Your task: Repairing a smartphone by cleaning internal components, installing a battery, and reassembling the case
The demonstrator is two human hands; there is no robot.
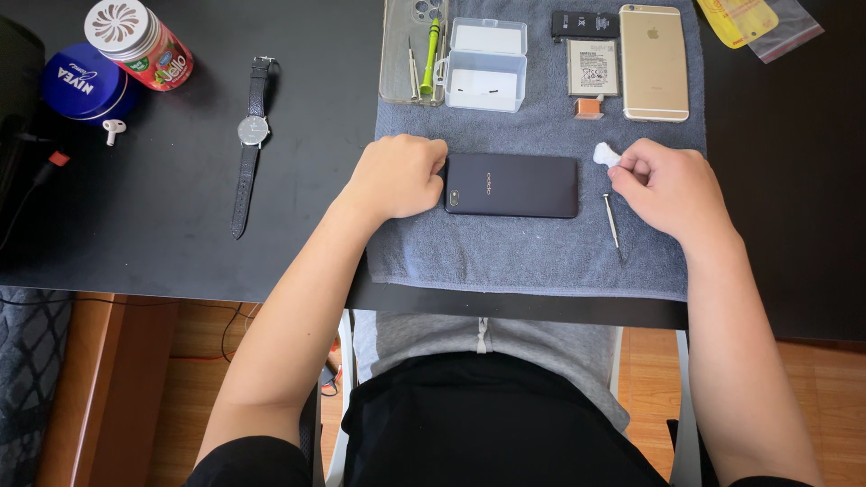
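Evidently a wiping step is in hand: the left hand (397, 176), curled shut, steadies the dark phone (511, 185) lying back-up on the grey towel (541, 252). The right hand (672, 185) pinches a white wad (605, 154) just beside the phone, so the next move likely calls for bringing the wad onto its back.

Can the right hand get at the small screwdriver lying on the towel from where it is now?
Probably yes: the screwdriver lies uncovered on the grey towel right beside the right hand, but its fingers already pinch a white wad.
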